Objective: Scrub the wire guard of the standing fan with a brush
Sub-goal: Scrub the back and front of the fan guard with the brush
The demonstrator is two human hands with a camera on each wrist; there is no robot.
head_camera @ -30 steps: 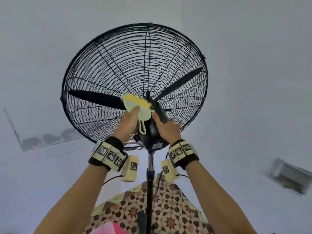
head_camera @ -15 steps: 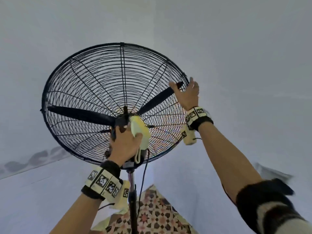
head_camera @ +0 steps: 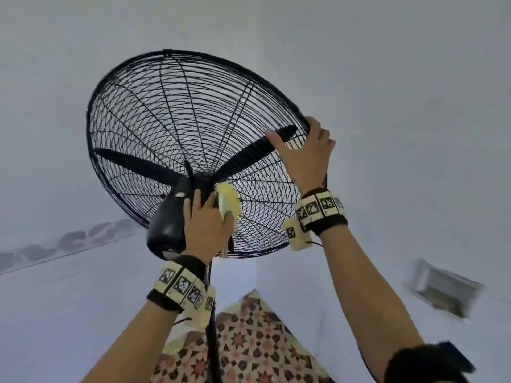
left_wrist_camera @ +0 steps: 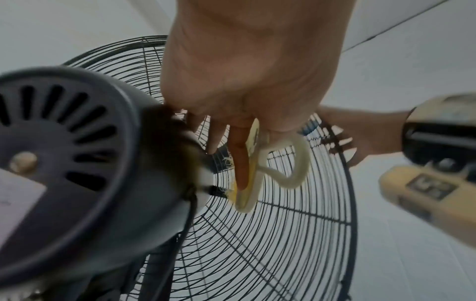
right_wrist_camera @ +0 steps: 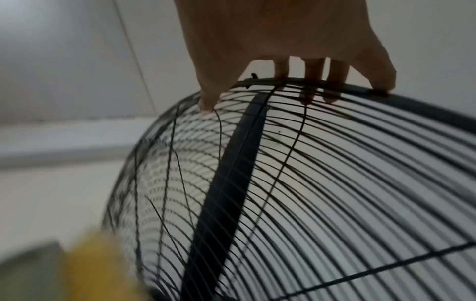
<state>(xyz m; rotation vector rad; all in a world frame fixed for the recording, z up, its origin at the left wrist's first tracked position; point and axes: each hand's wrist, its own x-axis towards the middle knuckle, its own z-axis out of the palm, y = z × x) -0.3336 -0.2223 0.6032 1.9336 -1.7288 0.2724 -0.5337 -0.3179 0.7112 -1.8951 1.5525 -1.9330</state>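
Head view: left hand (head_camera: 206,230) gripping yellow brush (head_camera: 228,201) against wire guard (head_camera: 166,128) beside motor housing (head_camera: 168,219), guard now tilted flatter, left wrist view: fingers (left_wrist_camera: 240,163) pinching brush, right wrist view: right hand (right_wrist_camera: 285,44) clasping guard rim, firmer than before

Plain pale wall (head_camera: 414,78) filling most of the background – nothing but flat paint. Patterned cloth (head_camera: 249,346) low in the head view, geometric tiles in brown, pink and cream. Blurry boxy thing (head_camera: 445,288) mounted on the right, too smeared to identify. Greyish stain band (head_camera: 69,239) running along the left wall.
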